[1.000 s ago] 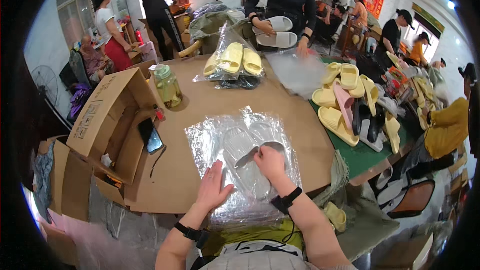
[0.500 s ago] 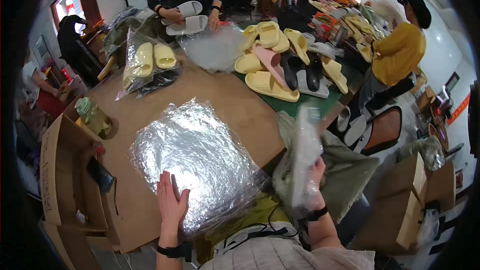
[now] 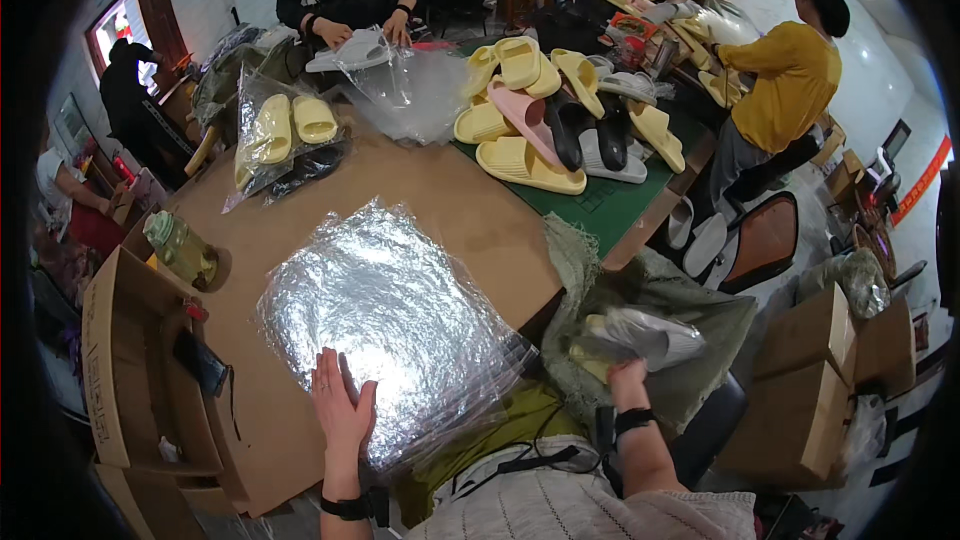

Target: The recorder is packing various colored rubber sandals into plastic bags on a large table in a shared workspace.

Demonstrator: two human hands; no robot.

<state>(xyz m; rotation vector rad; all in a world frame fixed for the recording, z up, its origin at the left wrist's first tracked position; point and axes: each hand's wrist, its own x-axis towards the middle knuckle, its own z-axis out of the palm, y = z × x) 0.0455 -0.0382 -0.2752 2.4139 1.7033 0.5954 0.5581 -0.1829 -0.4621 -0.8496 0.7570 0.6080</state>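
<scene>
My left hand (image 3: 342, 408) lies flat, fingers stretched, on a stack of clear, shiny plastic bags (image 3: 390, 290) on the brown table. Low on the right, my right hand (image 3: 628, 374) is closed at the near edge of a bagged pair of grey slippers (image 3: 668, 342). The pair lies sideways over the mouth of a dull green woven sack (image 3: 715, 302). Its plastic is partly blurred, and the fingertips are hidden. Something pale yellow shows beneath it in the sack.
Yellow, pink, black and grey slippers (image 3: 530, 168) are heaped on a green mat (image 3: 590, 215). Bagged yellow slippers (image 3: 272, 130) lie far left, near a bottle (image 3: 180, 250) and an open carton (image 3: 150, 360). Across the table, a co-worker's hands (image 3: 398, 28) handle a light grey slipper and a clear bag.
My right hand has lowered the bagged slippers from upright to lying sideways over the sack. My left hand stays on the bags. The co-worker has brought the grey slippers down to the clear bag.
</scene>
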